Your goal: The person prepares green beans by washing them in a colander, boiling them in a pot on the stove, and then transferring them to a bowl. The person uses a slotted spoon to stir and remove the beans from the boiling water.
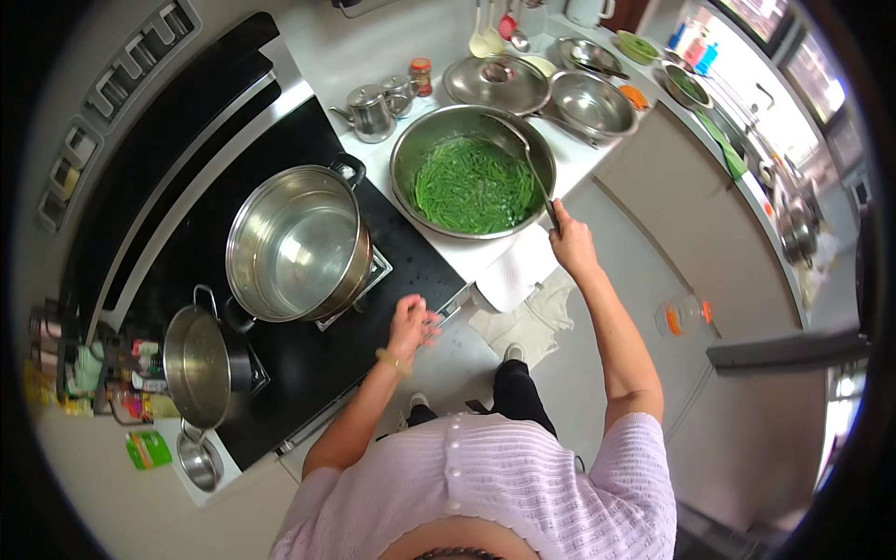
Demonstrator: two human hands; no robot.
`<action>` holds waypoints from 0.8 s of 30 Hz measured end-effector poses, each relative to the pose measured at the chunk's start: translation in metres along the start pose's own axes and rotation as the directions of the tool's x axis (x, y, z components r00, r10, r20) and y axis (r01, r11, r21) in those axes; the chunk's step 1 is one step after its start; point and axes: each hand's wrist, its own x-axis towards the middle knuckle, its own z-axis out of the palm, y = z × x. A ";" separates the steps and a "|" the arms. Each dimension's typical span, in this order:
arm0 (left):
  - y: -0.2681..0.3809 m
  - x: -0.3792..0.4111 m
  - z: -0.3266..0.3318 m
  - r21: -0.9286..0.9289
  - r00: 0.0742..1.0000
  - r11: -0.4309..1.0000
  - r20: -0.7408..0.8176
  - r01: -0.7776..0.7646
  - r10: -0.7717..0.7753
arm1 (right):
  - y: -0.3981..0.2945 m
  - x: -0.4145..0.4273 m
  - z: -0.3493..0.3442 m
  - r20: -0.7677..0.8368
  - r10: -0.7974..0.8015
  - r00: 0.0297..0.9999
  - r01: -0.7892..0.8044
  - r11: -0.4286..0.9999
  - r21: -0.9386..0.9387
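My right hand (574, 241) grips the dark handle of a metal skimmer or ladle (535, 164). The head of this utensil rests inside a wide stainless steel basin (404, 175), near its far right wall. Chopped green vegetables (472, 185) lie in liquid in the basin. My left hand (413, 322) is slightly blurred, its fingers apart and holding nothing, over the front edge of the black cooktop (427, 269). Nearest to it is a large stainless steel pot (297, 248) on a burner, holding what looks like clear water.
A smaller pot (199, 367) occupies the left burner. Behind the basin are metal kettles (371, 115), a red-capped jar (421, 75), a pot lid (497, 80) and a metal bowl (593, 105). On the floor lie a cloth (532, 318) and a clear plastic jar (677, 317).
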 end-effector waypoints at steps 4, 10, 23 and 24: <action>0.049 0.078 0.060 -0.095 0.977 0.995 -0.212 -0.018 -0.002 | 0.023 0.052 0.005 0.105 -0.159 0.982 0.165 0.985 -0.056; 0.065 0.151 0.079 0.023 0.914 0.997 -0.399 -0.069 0.072 | 0.040 0.070 -0.027 0.331 -0.527 0.783 0.580 0.811 -0.081; 0.088 0.147 0.097 0.078 0.896 0.997 -0.443 -0.002 0.036 | 0.071 0.106 -0.080 0.247 -0.293 0.924 0.285 0.956 0.068; 0.090 0.146 0.099 0.067 0.900 0.997 -0.432 -0.025 0.052 | 0.072 0.112 -0.073 0.266 -0.267 0.926 0.269 0.963 0.031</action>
